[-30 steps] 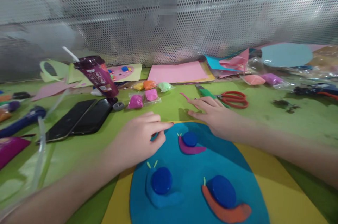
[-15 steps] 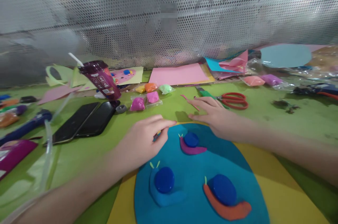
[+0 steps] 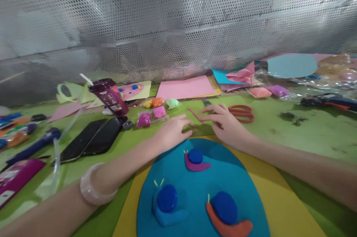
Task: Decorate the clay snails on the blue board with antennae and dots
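A blue oval sheet (image 3: 195,181) lies on a yellow sheet (image 3: 281,199) on the green table (image 3: 279,133). It carries three clay snails: a purple one (image 3: 193,160), a blue one (image 3: 166,205) and an orange one (image 3: 227,216). My left hand (image 3: 173,133) reaches past the oval's far edge, with its fingertips drawn together on the table; what they hold, if anything, is hidden. My right hand (image 3: 224,125) rests just beside it with fingers spread, and its thumb tip touches a thin pink strip (image 3: 194,114). A pale bracelet (image 3: 93,188) sits on my left wrist.
Red scissors (image 3: 242,112) lie behind my right hand. Bagged clay lumps (image 3: 152,116), two dark phones (image 3: 93,138), a maroon pouch (image 3: 108,97) and pink paper (image 3: 185,88) lie at the back. Tools and wrappers (image 3: 28,144) crowd the left. A perforated metal wall (image 3: 178,25) stands behind.
My left hand has moved forward off the blue oval's edge to meet my right hand by the pink strip. The view has tilted up a little.
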### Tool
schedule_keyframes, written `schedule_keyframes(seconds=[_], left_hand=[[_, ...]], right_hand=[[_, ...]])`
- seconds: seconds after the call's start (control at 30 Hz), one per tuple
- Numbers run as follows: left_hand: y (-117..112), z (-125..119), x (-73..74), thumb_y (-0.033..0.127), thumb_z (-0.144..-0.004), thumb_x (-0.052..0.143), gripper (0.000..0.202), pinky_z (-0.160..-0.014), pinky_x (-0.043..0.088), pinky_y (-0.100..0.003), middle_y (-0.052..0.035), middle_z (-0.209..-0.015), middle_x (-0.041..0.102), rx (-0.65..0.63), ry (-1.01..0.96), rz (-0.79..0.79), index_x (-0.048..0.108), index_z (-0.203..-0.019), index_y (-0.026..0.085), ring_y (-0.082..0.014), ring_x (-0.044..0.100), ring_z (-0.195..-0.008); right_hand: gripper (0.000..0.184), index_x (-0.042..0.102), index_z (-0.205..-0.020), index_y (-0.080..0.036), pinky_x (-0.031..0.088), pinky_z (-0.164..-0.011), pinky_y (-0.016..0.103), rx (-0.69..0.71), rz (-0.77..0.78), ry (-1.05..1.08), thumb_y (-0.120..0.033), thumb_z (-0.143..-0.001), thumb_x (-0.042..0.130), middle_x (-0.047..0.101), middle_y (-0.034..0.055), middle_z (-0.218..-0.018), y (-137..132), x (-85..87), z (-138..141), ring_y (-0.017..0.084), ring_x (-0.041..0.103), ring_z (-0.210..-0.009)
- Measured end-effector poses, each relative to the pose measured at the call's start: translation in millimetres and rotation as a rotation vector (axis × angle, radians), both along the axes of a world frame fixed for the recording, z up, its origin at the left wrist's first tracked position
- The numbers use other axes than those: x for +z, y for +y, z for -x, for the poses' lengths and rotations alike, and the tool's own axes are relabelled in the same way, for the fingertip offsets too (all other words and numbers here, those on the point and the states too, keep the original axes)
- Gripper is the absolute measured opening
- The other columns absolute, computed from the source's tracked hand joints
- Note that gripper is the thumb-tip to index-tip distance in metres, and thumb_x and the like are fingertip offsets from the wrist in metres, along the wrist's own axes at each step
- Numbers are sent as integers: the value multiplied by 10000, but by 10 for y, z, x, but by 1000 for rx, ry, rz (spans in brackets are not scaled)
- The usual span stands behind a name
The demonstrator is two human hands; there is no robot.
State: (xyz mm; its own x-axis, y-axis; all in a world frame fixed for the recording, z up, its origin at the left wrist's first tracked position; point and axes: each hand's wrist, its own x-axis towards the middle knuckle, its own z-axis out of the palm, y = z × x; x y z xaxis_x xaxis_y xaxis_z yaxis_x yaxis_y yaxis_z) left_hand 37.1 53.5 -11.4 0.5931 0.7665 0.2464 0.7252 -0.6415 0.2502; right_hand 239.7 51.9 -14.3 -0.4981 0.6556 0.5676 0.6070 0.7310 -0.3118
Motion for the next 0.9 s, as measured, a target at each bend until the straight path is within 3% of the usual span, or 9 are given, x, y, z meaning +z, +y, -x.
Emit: schedule_keyframes(seconds=[0.2, 0.47, 0.57, 0.7, 0.8, 0.9], left_hand=[[-4, -33, -22, 223, -870, 530, 165, -596, 417, -240, -1, -721, 540, -41, 13, -56, 686, -898, 179, -137, 554, -673], [-12, -19, -14, 236, -867, 533, 157, -618, 423, -250, -19, -771, 563, -44, -15, -122, 668, -878, 157, -147, 552, -712], [-200, 49, 117, 238, -870, 539, 149, -619, 412, -227, 0, -733, 539, -54, -74, -140, 663, -877, 157, -115, 528, -663], [-598, 138, 291, 204, -867, 544, 135, -553, 371, -185, 20, -696, 511, -260, -143, -54, 675, -845, 185, -76, 483, -587], [-810, 167, 319, 225, -897, 496, 178, -569, 371, -189, 8, -713, 535, -382, -49, 40, 669, -874, 189, -89, 501, -630], [-884, 155, 275, 249, -916, 458, 222, -580, 363, -216, -3, -700, 545, -469, 20, 18, 665, -874, 179, -113, 501, -654]], right_hand=[[382, 693, -812, -212, 447, -832, 434, -12, -1, 109, 5, -764, 383, 611, 60, -972, -21, 6, 11, 217, 473, -933], [344, 674, -714, -204, 431, -797, 393, 4, -31, 176, -10, -769, 396, 623, 46, -900, -12, 29, 2, 203, 493, -899], [334, 668, -693, -209, 430, -785, 388, 12, -46, 215, -21, -772, 403, 625, 41, -873, -11, 32, 5, 196, 509, -872], [332, 652, -664, -213, 432, -767, 377, 24, -83, 270, -32, -774, 396, 622, 35, -819, -7, 25, 12, 184, 525, -830], [335, 640, -644, -217, 432, -771, 381, 26, -95, 265, -37, -770, 386, 622, 33, -804, -9, 21, 15, 182, 534, -821], [332, 636, -634, -224, 435, -775, 387, 18, -91, 260, -48, -770, 390, 620, 31, -801, -26, 32, 20, 185, 543, -828]])
